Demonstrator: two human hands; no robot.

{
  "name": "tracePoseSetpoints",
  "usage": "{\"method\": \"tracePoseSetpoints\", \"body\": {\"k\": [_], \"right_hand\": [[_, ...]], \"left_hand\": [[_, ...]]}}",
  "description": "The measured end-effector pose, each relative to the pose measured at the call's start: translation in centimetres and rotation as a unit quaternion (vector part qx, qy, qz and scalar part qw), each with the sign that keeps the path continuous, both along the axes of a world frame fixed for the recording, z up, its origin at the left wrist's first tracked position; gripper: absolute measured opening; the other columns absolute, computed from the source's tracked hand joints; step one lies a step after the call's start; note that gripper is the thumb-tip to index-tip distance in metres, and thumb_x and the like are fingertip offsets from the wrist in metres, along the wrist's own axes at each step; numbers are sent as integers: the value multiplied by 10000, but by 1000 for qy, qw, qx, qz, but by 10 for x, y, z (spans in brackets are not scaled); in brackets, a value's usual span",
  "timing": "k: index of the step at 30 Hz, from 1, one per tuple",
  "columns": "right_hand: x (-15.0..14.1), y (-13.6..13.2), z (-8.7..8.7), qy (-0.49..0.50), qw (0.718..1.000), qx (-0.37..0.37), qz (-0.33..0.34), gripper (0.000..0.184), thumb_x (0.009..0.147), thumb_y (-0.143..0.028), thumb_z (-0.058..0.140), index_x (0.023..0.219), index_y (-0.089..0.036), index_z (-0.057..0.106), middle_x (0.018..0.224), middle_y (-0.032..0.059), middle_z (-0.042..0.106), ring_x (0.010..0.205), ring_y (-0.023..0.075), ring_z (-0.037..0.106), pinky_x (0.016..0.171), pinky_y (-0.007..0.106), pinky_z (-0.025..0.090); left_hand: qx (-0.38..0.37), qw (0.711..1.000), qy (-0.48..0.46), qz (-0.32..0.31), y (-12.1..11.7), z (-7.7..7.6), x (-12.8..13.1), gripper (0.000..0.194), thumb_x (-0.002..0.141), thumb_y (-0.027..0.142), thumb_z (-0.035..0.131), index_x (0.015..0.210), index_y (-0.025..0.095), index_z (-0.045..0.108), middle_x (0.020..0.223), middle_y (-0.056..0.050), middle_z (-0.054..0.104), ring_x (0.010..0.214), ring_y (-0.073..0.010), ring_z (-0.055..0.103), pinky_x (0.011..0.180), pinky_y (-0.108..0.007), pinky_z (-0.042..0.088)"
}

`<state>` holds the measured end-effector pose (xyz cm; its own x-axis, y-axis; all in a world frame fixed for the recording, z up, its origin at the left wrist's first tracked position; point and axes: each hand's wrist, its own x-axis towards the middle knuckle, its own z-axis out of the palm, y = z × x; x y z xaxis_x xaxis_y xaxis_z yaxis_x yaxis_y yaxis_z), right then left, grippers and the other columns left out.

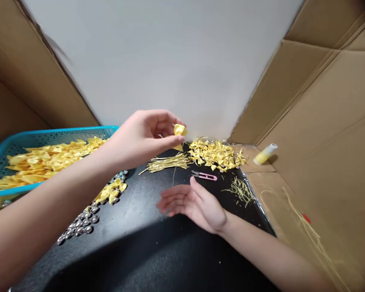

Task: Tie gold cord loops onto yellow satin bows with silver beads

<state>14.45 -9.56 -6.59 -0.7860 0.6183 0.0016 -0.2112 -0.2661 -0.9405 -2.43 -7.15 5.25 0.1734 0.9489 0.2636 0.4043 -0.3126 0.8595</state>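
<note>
My left hand (152, 136) is raised over the dark table, its thumb and fingers pinched on a small yellow ribbon bow (180, 129). A thin strand hangs faintly below the bow. Lower and to the right, my right hand (191, 205) is turned partly palm-up, fingers stretched out and slightly blurred, holding nothing. Just beyond its thumb lie pink thread snips (205, 175). A bundle of gold ties (167, 162) lies below my left hand. Beside it is a pile of yellow bows with gold ties (215, 154).
A blue basket (69, 132) full of yellow bows stands at the left. Silvery round bells (82, 223) and loose bows (112, 190) lie before it. Thread scraps (241, 190) are near the right edge. A spool of yellow thread (265, 154) stands by the cardboard wall (328, 121).
</note>
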Motion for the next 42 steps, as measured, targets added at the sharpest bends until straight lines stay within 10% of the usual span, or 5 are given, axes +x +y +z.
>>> {"method": "tracePoseSetpoints", "body": {"k": [5,10,19,34,42], "right_hand": [[-13,16,23,76,990,-29,-116,610,993,-516,60,1118,-216,577,1247,141,646,1192,229,597,894,444,533],[22,52,24,59,960,91,-259,385,1002,-464,243,855,-250,527,596,-21,442,597,166,521,758,382,514],[76,43,9,-31,951,116,-286,364,940,-541,378,716,-256,408,570,-83,144,454,122,132,504,300,334],[87,9,2,-175,927,250,-219,282,978,-436,425,1078,-281,639,639,-8,566,607,169,530,593,314,453],[65,-15,-8,-280,771,570,-46,262,971,-208,414,1101,-280,630,731,6,668,663,191,616,614,329,493]], "left_hand": [[136,985,110,12,-36,-13,-5,205,833,338,683,995,213,677,784,9,708,662,-146,635,582,-242,495],[263,944,200,18,-80,-84,-18,95,842,153,643,891,232,660,807,5,743,711,-152,668,675,-253,510],[265,926,264,-54,-93,-194,-29,189,914,143,551,910,246,710,1000,-57,733,895,-197,620,805,-317,477],[82,952,291,37,-105,-177,-49,205,864,291,595,1039,200,652,1041,-81,705,958,-217,617,880,-370,468],[13,869,423,255,-174,-174,-133,216,843,404,629,912,206,682,949,-69,665,898,-258,595,806,-390,472]]}}
